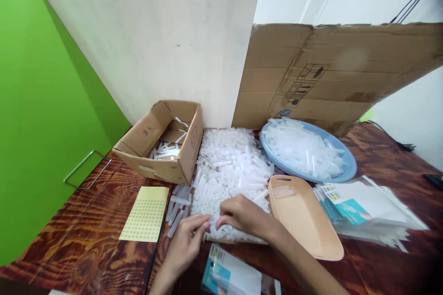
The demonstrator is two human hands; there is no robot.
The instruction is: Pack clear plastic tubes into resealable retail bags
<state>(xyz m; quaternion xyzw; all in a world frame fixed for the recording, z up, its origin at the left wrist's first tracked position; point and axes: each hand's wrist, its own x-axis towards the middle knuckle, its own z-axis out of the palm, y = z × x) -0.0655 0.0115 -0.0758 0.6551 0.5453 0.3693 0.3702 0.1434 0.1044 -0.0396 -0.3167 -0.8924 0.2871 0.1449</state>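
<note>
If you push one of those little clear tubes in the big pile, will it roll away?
Probably a little: each clear tube looks round and smooth, so alone it might roll. In the heaped pile its neighbours would likely stop it. It looks thin and see-through, so probably light. Both hands, left and right, pinch one with just their fingertips.

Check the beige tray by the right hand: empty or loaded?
Nearly empty: the beige tray shows bare bottom, with one clear piece near its handle end.

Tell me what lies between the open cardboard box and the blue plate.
In the head view, a heap of small clear plastic tubes fills the stretch between the cardboard box and the blue plate.
</note>
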